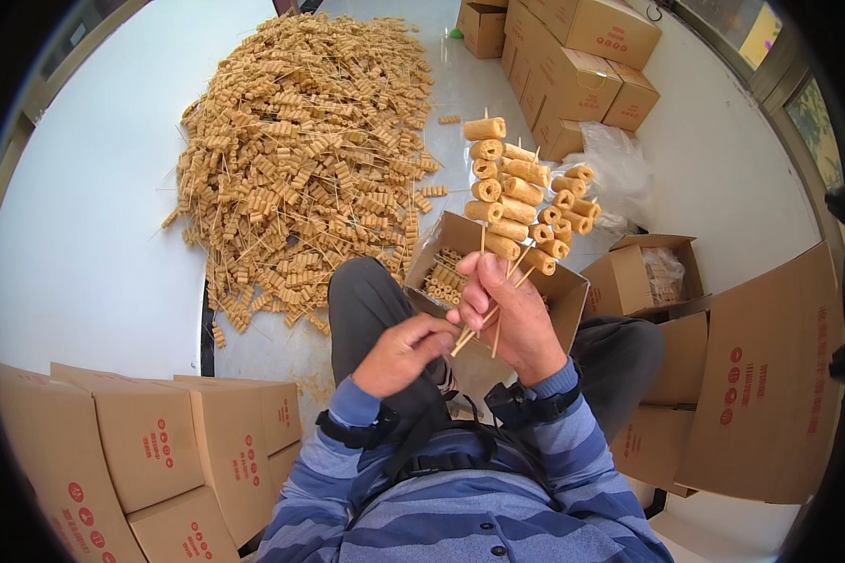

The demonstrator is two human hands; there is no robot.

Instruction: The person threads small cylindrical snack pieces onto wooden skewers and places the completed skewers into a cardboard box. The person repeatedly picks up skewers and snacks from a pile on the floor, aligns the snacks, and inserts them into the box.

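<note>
My right hand point(514, 314) is closed round the thin sticks of several food skewers point(518, 202). Each skewer carries a row of golden-brown, hollow rolls, and they fan out upward above my fist. Below the grip, the bare stick ends cross and point down toward my left hand point(404, 355). That hand is curled, its fingertips right beside the stick ends; whether it pinches one is hidden. Beneath both hands, between my knees, stands an open cardboard box point(565, 302) with more skewers lying inside.
A large heap of similar skewers point(300, 159) covers the floor ahead to the left. Closed cartons point(150, 441) are stacked at the lower left, others point(582, 75) at the back right. To the right are clear plastic bags point(620, 169), a small open box point(624, 281) and a large carton point(770, 385).
</note>
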